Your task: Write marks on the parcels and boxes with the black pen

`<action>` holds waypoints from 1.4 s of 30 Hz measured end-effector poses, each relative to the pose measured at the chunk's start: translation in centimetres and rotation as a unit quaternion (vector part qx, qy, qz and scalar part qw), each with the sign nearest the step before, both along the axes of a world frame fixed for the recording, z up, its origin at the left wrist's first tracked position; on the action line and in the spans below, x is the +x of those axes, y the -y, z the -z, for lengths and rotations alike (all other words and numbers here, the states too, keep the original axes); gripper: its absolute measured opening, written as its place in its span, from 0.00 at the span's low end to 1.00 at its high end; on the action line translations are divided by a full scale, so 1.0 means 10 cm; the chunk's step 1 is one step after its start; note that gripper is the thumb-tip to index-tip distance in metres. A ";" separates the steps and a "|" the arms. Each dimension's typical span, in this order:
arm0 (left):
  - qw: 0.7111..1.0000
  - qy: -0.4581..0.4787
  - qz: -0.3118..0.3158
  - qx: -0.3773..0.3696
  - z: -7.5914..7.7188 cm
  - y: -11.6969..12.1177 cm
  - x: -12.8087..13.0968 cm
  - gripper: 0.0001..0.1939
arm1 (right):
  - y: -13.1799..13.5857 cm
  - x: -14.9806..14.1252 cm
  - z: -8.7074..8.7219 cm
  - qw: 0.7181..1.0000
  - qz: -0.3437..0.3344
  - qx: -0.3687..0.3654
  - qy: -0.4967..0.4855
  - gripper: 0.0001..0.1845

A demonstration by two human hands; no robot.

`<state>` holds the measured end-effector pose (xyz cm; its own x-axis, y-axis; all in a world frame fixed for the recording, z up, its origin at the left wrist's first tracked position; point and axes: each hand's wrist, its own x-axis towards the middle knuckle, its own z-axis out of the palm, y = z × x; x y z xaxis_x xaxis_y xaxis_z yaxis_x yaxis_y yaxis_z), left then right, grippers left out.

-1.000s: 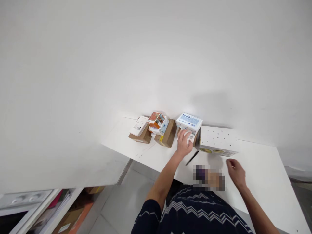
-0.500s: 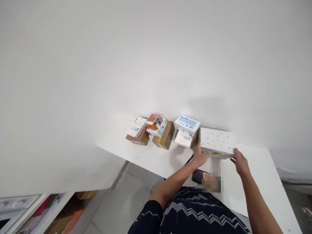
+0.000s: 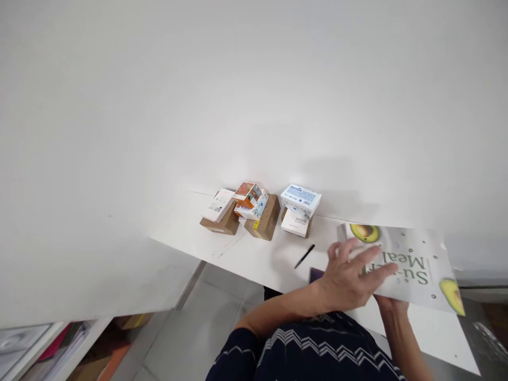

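A large white box (image 3: pixel 413 259) printed with avocados and green lettering is at the right, its wide lettered face turned up toward me. My left hand (image 3: pixel 353 272) is over the box's left part, fingers spread; whether they touch the face is unclear. Below the near edge, my right hand (image 3: pixel 392 306) supports the box, most of its fingers hidden beneath. A black pen (image 3: pixel 305 256) lies on the white table left of my left hand. Partly covered by my left forearm is a dark purple item (image 3: pixel 315 274).
Along the wall stand small stacks: a white box (image 3: pixel 218 205) on a brown carton (image 3: pixel 224 222), an orange box (image 3: pixel 248 194) above another carton (image 3: pixel 270 219), and a blue-white box (image 3: pixel 300 197) over a power bank box (image 3: pixel 296 222). Shelves (image 3: pixel 79 349) are at lower left.
The large box has moved right and toward me and turned, so its lettered face shows. My left hand has left its side edge and spread over that face; my right hand has gone underneath.
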<state>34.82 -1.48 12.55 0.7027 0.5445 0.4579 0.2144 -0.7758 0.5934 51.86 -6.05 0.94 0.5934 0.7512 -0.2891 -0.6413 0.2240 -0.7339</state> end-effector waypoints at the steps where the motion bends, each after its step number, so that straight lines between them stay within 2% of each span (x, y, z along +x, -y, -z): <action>1: 0.998 0.011 -0.047 -0.032 0.00 -0.04 -0.05 0.30 | -0.05 -0.05 -0.03 1.000 0.011 0.013 0.000 0.22; 3: 0.982 0.059 -0.114 -0.137 -0.02 -0.11 -0.16 0.45 | -0.14 -0.13 -0.13 0.999 0.009 0.039 0.002 0.22; 5: 0.945 0.143 -0.099 -0.276 -0.10 -0.15 -0.29 0.58 | -0.21 -0.19 -0.25 0.998 -0.024 0.062 -0.012 0.23; 7: 0.888 0.233 -0.042 -0.394 -0.21 -0.18 -0.46 0.59 | -0.24 -0.25 -0.39 0.995 -0.060 0.067 -0.037 0.23; 8: 0.865 0.266 -0.025 -0.425 -0.27 -0.19 -0.56 0.58 | -0.24 -0.28 -0.46 0.994 -0.076 0.062 -0.052 0.23; 9: 0.853 0.294 -0.034 -0.431 -0.34 -0.21 -0.67 0.57 | -0.24 -0.33 -0.52 0.992 -0.094 0.054 -0.067 0.23; 12: 0.838 0.350 -0.090 -0.409 -0.49 -0.25 -0.99 0.46 | -0.22 -0.53 -0.67 0.980 -0.164 0.036 -0.108 0.23; 14: 0.838 0.380 -0.127 -0.371 -0.54 -0.26 -1.18 0.42 | -0.20 -0.71 -0.70 0.964 -0.228 0.033 -0.135 0.25; 17: 0.842 0.404 -0.178 -0.311 -0.52 -0.24 -1.36 0.36 | -0.17 -0.96 -0.61 0.934 -0.314 0.024 -0.170 0.26; 21: 0.847 0.391 -0.227 -0.281 -0.44 -0.24 -1.52 0.31 | -0.13 -1.15 -0.44 0.899 -0.383 -0.004 -0.211 0.22; 25: 0.848 0.392 -0.258 -0.246 -0.38 -0.27 -1.64 0.30 | -0.10 -1.24 -0.39 0.877 -0.416 -0.017 -0.240 0.22; 29: 0.843 0.399 -0.289 -0.214 -0.33 -0.28 -1.76 0.27 | -0.08 -1.31 -0.36 0.873 -0.436 -0.009 -0.217 0.26; 33: 0.843 0.373 -0.322 -0.214 -0.32 -0.27 -1.85 0.23 | -0.07 -1.36 -0.32 0.877 -0.439 -0.009 -0.197 0.27; 38: 0.835 0.335 -0.392 -0.194 -0.39 -0.33 -1.92 0.22 | -0.10 -1.36 -0.44 0.871 -0.457 -0.018 -0.181 0.26; 42: 0.815 0.295 -0.466 -0.177 -0.45 -0.38 -2.06 0.25 | -0.11 -1.31 -0.51 0.859 -0.486 0.041 -0.154 0.30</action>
<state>14.25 2.35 17.01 -0.3766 0.8874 0.2659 0.2094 -0.1981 0.9576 38.72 -4.91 6.09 -0.4207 0.8740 -0.2431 -0.7162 -0.4844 -0.5024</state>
